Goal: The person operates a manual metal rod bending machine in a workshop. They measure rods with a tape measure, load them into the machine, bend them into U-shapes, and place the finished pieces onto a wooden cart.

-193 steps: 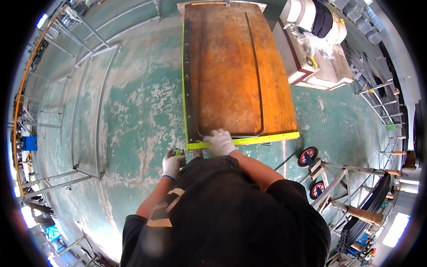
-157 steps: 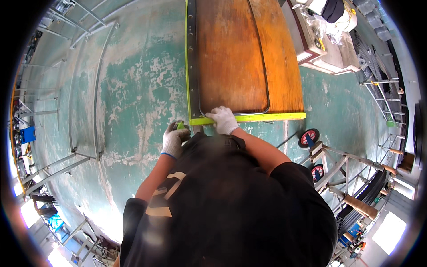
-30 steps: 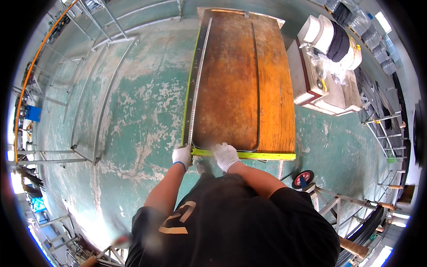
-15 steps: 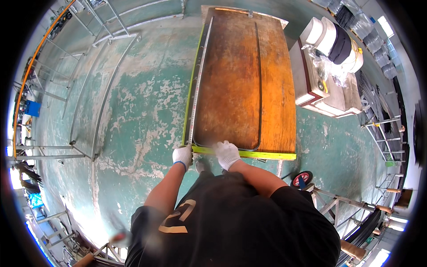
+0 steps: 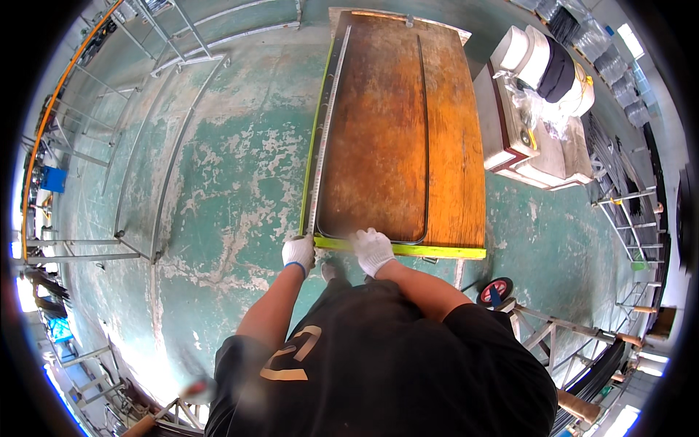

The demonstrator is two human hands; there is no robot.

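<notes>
A thin black strip (image 5: 427,156), bent into a long U with rounded near corners, lies on the worn wooden tabletop (image 5: 455,160). Beside its left leg runs a pale measuring tape (image 5: 325,138) with fine marks, along the table's left edge. My left hand (image 5: 298,252), in a white knit glove, is closed at the near left corner, where the tape ends; its fingertips and whatever they hold are hidden. On the near edge, my gloved right hand (image 5: 373,251) has its fingers curled over the strip's near run.
Yellow-green edging (image 5: 437,252) borders the table's near side. Off to the right stands a padded stack (image 5: 553,156) with white rolls and plastic wrap. A red-rimmed wheel (image 5: 495,291) is at the lower right. Metal frames (image 5: 175,146) stand on the left.
The strip's near run has shifted very slightly. Both hands stay in nearly the same places, with the same closed grip.
</notes>
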